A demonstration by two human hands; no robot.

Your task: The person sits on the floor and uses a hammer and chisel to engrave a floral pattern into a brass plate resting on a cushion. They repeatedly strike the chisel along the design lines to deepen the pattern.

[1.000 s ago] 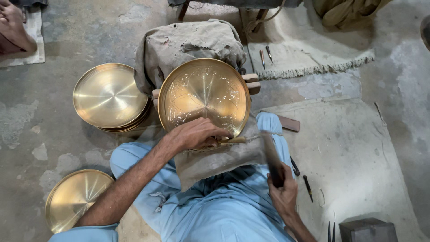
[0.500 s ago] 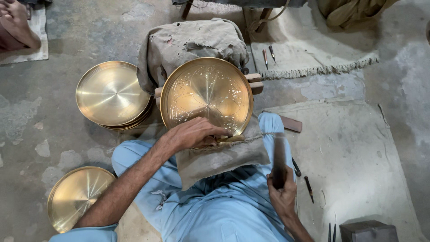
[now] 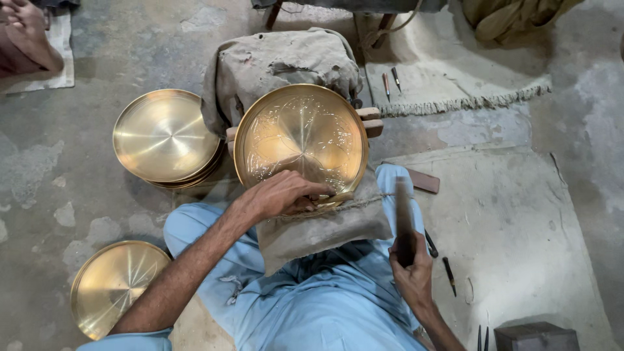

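Left hand [image 3: 279, 195] pinches a small tool on the near rim of the engraved plate [image 3: 300, 140]; right hand [image 3: 411, 270], beside that plate, is clenched around a hammer [image 3: 403, 218]. Stacked plates [image 3: 164, 138] lie left of it.

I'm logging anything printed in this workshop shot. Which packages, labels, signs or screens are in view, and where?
None: no package, label, sign or screen shows.
Nearest thing to a container: a dark boxy block at the bottom right edge, plain.
The brass plates and the engraved plate under the left hand carry only a scratched pattern.
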